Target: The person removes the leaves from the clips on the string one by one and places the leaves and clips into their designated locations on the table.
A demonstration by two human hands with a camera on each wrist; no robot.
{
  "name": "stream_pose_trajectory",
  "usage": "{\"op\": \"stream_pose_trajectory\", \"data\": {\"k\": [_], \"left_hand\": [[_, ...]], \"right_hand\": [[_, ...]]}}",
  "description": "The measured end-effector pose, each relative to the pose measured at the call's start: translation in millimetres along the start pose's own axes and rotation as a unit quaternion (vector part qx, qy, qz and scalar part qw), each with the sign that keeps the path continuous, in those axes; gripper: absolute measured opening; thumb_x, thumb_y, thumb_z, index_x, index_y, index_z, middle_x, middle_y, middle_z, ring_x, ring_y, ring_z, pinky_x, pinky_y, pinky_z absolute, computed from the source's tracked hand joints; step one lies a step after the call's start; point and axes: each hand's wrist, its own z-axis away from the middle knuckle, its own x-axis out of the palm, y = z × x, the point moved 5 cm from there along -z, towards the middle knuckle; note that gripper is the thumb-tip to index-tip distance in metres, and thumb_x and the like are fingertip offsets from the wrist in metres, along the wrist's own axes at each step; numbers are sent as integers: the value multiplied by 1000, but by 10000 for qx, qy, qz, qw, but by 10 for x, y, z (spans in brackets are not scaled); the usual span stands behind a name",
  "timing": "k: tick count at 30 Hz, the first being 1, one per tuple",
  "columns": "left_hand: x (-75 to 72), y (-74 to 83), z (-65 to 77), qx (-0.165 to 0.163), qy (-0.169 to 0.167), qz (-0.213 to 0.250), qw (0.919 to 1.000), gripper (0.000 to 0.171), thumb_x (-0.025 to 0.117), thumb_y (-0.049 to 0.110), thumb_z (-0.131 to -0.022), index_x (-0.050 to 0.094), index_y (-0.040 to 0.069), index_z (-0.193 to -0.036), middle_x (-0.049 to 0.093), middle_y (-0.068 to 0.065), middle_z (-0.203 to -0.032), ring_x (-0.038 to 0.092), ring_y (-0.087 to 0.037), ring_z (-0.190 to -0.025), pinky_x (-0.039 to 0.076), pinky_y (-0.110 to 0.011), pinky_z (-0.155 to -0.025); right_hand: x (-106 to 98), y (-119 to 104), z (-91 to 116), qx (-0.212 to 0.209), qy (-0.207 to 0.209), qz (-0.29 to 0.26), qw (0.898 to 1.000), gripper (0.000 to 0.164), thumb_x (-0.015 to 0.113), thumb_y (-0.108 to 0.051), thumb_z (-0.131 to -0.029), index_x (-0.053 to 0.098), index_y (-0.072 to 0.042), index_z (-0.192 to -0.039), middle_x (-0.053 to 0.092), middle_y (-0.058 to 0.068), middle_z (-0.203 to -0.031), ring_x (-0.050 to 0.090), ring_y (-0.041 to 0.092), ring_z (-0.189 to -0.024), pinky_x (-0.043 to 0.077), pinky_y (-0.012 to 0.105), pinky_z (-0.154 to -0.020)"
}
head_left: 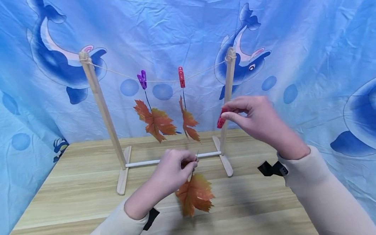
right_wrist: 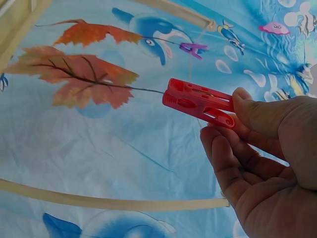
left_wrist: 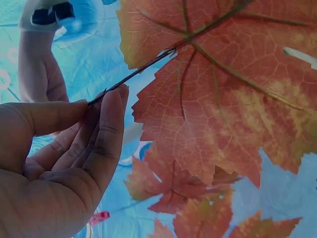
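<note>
My left hand (head_left: 174, 168) pinches the dark stem of an orange maple leaf (head_left: 196, 194) between thumb and fingertips. The leaf hangs below the hand, over the table; its veins show close up in the left wrist view. My right hand (head_left: 255, 115) holds a red clothespin (right_wrist: 198, 101) by its handle end, beside the right post. On the string (head_left: 117, 72) a purple clothespin (head_left: 142, 80) bears one maple leaf (head_left: 157, 121) by its stem. Further right, another red clothespin (head_left: 181, 77) bears a second leaf (head_left: 189, 124), seen nearly edge-on.
The string sags between a left wooden post (head_left: 103, 109) and a right wooden post (head_left: 229, 77). A white rod (head_left: 144, 162) joins their flat feet low on the wood-grain table (head_left: 75, 189). A blue dolphin-print cloth (head_left: 192, 29) hangs behind.
</note>
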Motion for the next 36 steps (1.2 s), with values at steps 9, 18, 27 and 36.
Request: {"op": "stream_pose_trajectory", "data": {"k": [9,18,27,36], "left_hand": [[-152,-215,207,-538,117,4,9985,17,71,-5,-90,76,10,-84,67,10,-73,58,-7,-61,52,-29,-59],[-307,-455,389,-1108,233,-193,9934,14,71,-4,-90,76,9,-86,65,9,-70,59,-5,-61,52,-28,-61],[-408,-674,498,-1439,316,-525,9877,14,72,-4,-88,76,8,-84,62,10,-67,59,-6,-60,50,-29,-58],[-411,-823,525,-1606,154,-754,9840,16,70,-4,-89,74,9,-79,61,7,-60,57,-7,-54,50,-31,-57]], "right_hand": [[202,104,182,373,-83,-478,9981,15,77,-14,-93,79,-7,-106,73,-3,-93,67,9,-82,56,34,-73],[473,282,397,1042,-462,-1177,9865,20,78,-15,-92,79,-7,-110,74,-2,-97,70,12,-85,58,32,-73],[748,445,614,1520,-684,-1371,9764,24,79,-25,-91,79,-12,-111,74,-7,-91,70,13,-83,57,32,-70],[1052,583,779,1874,-939,-1981,9575,21,84,-22,-87,76,-11,-103,73,-3,-89,69,19,-81,57,34,-70]]}}
